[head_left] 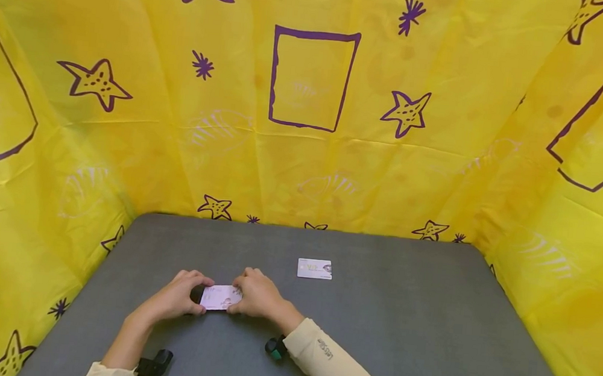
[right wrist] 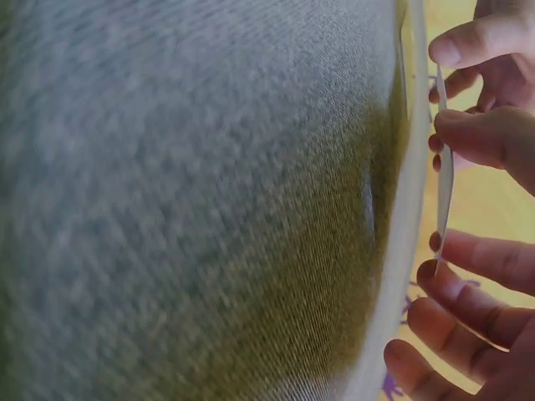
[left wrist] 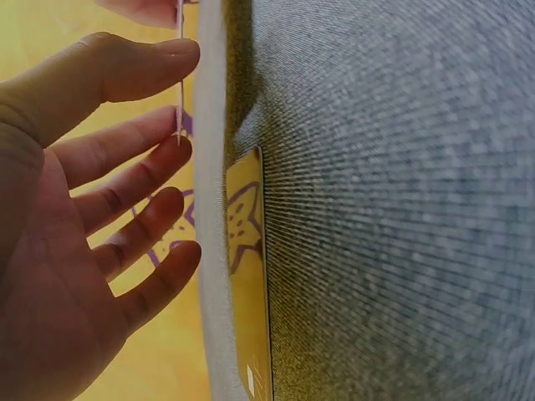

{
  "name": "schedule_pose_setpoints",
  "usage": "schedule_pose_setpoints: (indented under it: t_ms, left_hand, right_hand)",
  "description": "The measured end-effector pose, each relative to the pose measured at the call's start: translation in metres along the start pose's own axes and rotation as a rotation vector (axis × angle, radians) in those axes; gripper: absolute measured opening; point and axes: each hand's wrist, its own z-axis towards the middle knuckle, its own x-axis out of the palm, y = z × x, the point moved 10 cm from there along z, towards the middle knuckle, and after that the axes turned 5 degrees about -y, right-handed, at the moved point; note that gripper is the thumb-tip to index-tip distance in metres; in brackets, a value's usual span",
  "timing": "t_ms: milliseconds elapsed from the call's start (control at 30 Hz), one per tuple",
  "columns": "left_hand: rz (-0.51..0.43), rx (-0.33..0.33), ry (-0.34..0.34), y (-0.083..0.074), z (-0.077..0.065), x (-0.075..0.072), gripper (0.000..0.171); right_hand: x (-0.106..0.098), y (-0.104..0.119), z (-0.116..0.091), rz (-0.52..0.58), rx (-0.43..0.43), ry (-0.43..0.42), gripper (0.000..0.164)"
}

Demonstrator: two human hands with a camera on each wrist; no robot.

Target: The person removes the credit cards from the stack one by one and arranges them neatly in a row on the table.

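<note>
Both hands hold a pale pink-white printed card (head_left: 219, 297) left of the middle of the table. My left hand (head_left: 180, 295) grips its left end between thumb and fingers. The right hand (head_left: 259, 296) pinches the right end, thumb on the near edge and fingertips on the far edge. In both wrist views the card shows edge-on as a thin line, raised off the table. Beneath it, a flat glossy dark-edged object (left wrist: 249, 309) lies on the table, reflecting the yellow cloth. Its dark part (head_left: 196, 293) shows beside the left hand in the head view; its kind is unclear.
A second pale printed card (head_left: 315, 268) lies flat farther back, right of the hands. The grey table (head_left: 402, 331) is enclosed at the back and sides by yellow cloth (head_left: 303, 170) with purple drawings. Black wrist devices (head_left: 155, 363) sit at both sleeves.
</note>
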Motion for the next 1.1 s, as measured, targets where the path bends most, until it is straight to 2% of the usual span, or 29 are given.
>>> schedule_pose_setpoints:
  t_ms: [533,700,1100]
  left_hand:
    - [0.12,0.001,-0.001,0.001,-0.002,0.006,0.045]
    - [0.117,-0.014,-0.007,0.002,-0.002,0.005,0.044]
    - [0.097,-0.042,0.029,0.006,-0.002,0.007,0.045]
  right_hand:
    - [0.015,0.01,0.005,-0.098,-0.011,0.021,0.042]
    - [0.013,0.012,0.005,-0.114,-0.017,0.006,0.038]
    - [0.013,0.015,0.004,-0.126,0.007,0.018,0.04]
